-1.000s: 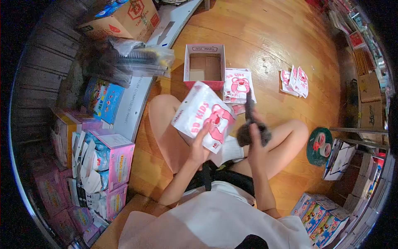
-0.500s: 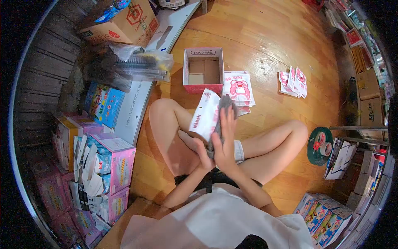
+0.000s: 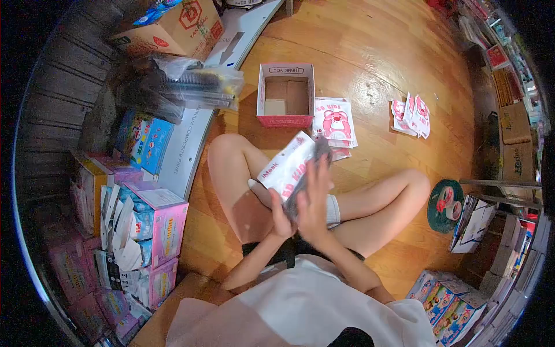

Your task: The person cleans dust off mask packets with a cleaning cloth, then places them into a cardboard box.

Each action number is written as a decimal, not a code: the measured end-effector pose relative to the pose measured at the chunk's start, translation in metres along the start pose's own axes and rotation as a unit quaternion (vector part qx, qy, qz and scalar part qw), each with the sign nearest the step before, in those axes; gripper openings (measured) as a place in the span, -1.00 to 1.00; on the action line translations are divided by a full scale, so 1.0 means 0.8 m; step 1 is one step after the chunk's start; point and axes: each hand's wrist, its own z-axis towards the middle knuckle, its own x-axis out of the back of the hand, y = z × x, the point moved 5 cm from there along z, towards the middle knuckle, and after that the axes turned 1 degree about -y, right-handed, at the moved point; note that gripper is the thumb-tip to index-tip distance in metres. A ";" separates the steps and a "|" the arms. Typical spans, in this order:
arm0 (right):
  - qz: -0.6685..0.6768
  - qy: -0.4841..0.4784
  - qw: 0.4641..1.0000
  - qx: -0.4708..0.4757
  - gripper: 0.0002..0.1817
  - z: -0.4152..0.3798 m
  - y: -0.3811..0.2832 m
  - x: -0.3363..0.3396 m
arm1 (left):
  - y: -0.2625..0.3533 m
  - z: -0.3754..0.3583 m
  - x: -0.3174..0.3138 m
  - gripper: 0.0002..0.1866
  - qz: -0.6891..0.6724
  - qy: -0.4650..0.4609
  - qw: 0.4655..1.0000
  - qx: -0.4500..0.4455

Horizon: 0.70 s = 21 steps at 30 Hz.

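Note:
A white mask packet (image 3: pixel 281 168) with pink "5D Kids" lettering and a dark grey side stands tilted above my crossed legs. My left hand (image 3: pixel 280 218) grips its lower near end, thumb pointing up along the white face. Against the grey side presses my right hand (image 3: pixel 313 199), its fingers long and slightly blurred, so the packet is squeezed between both palms. Just beyond is an upright pink-and-white cardboard box (image 3: pixel 285 121), its top open and its bare brown inside showing. Beside it lies a stack of flat packets (image 3: pixel 336 122) with a pink bear print.
More bear-print packets (image 3: pixel 411 115) lie farther right on the wooden floor (image 3: pixel 370 63). Pink boxes (image 3: pixel 167 228) of packets are stacked at the left, near a large brown carton (image 3: pixel 185 29). On the right are a green tape tray (image 3: pixel 435 208) and blue boxes (image 3: pixel 448 303) by shelving.
The packet has tipped to the left and come lower, showing more of its printed white face. Both hands keep hold of it, the right one having shifted along the grey side.

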 end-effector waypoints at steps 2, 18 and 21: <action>0.013 -0.056 0.998 0.027 -0.33 -0.027 -0.013 -0.013 | 0.009 0.000 0.001 -0.09 -0.051 -0.020 0.998 0.044; -0.013 -0.165 0.974 0.155 -0.41 -0.005 -0.028 -0.003 | -0.022 -0.015 0.019 -0.37 -0.098 -0.039 0.986 0.127; -0.053 -0.083 0.989 0.113 -0.40 0.035 -0.002 0.018 | -0.035 -0.007 0.028 -0.39 -0.065 -0.071 0.987 0.132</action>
